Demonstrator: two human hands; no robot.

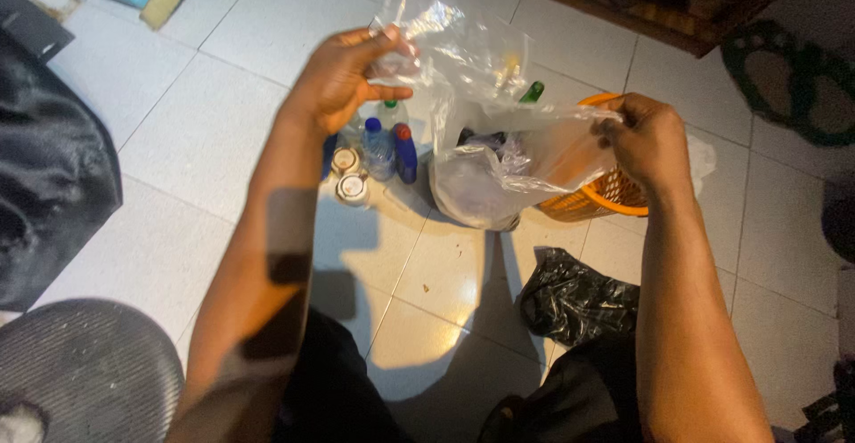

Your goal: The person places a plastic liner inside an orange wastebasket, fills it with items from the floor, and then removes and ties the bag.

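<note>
Above the white tiled floor, a clear plastic bag hung between both hands: left hand and right hand each had a closed grip pinching its edge.

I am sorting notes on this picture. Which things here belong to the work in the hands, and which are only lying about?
In hand:
left hand and right hand, both gripping the clear plastic bag

Lying about:
orange basket
black plastic bag on the tiled floor
small bottles
green bottle

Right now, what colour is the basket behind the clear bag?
Orange; the basket shows best in the head view, behind the clear bag.
</note>
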